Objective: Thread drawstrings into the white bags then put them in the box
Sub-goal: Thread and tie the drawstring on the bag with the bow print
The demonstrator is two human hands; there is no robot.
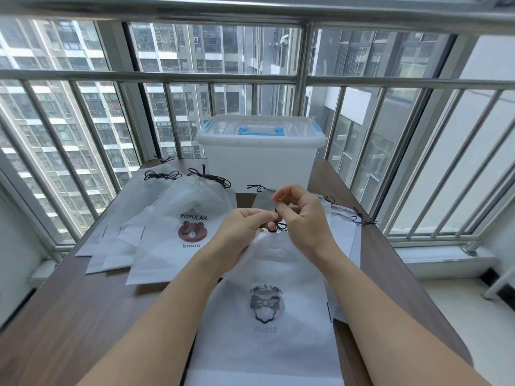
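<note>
Meanwhile both hands, left hand (245,227) and right hand (299,215), pinch the dark cord (280,226) at the near bag (267,307); corded bags (192,227) wait before the lidded box (260,160), none visibly packed.

Single head-worn view, close above both hands, facing forward and down across the surface (69,316) toward the window (211,51).

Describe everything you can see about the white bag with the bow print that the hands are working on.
The thin, translucent white fabric bag with a grey bow print lies flat on the brown wooden table, mouth pointing away. Above the bow runs "Especially for you"; below it, mirrored lettering shows through. A short dark line marks its right edge. At the gathered mouth, the left hand and right hand pinch a dark drawstring. Its right side overlaps other white bags.
</note>
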